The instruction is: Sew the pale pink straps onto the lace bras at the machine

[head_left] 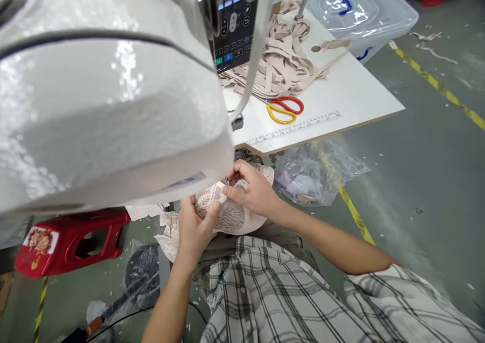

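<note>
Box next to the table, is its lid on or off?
On. The clear lid sits flat over the plastic box, covering its top.

Pretty bright overall, even indoor light from overhead, no hard shadows. Big glare patches on the sewing machine head (94, 95), which sits super close to the cam and looks soft/blown out w/ speckly highlights. Table top (352, 93) is nearly washed out white. Wide-angle lens bends things at the edges, e.g. the yellow floor line (439, 85) curves. Floor on the right is smeary, bit of motion blur. Hands (195, 227) are reasonably sharp.
</note>
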A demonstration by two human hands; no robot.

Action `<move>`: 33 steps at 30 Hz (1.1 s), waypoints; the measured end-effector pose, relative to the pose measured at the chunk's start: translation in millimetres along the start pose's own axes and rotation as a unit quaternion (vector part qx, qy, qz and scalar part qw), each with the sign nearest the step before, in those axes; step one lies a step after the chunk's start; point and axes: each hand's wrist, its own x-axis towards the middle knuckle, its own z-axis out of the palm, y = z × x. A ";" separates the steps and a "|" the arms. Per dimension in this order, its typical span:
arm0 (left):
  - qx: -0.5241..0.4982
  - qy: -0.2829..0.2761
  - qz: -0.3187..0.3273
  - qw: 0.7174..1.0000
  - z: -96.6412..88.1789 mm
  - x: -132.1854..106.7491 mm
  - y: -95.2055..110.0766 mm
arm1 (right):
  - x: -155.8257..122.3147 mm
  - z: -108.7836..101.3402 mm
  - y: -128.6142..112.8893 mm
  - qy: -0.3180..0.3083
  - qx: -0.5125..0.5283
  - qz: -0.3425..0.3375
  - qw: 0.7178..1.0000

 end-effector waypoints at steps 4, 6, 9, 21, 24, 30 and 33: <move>0.042 0.022 0.005 0.999 2.1 -2.6 7.8 | -1.3 -0.2 2.5 0.000 -0.013 -0.008 1.000; 0.075 0.039 0.013 0.996 3.8 -2.7 11.7 | -1.5 -0.5 3.5 0.001 -0.016 -0.016 1.000; 0.121 0.058 0.024 0.991 6.5 -2.3 15.0 | -1.5 -1.7 2.9 -0.002 -0.006 -0.013 1.000; 0.176 0.105 0.062 0.977 13.3 -3.2 18.2 | -4.0 -9.7 -4.9 -0.004 -0.001 0.010 1.000; 0.155 0.109 0.081 0.979 11.7 -2.7 15.7 | -4.3 -7.8 -5.7 -0.004 0.016 0.018 1.000; 0.014 0.097 0.100 0.990 8.7 -8.8 10.5 | -3.7 -3.5 -4.3 0.014 0.084 0.069 0.994; -0.125 0.055 0.086 0.987 11.3 -23.6 9.6 | -12.5 -15.8 -3.4 -0.039 0.158 0.119 0.979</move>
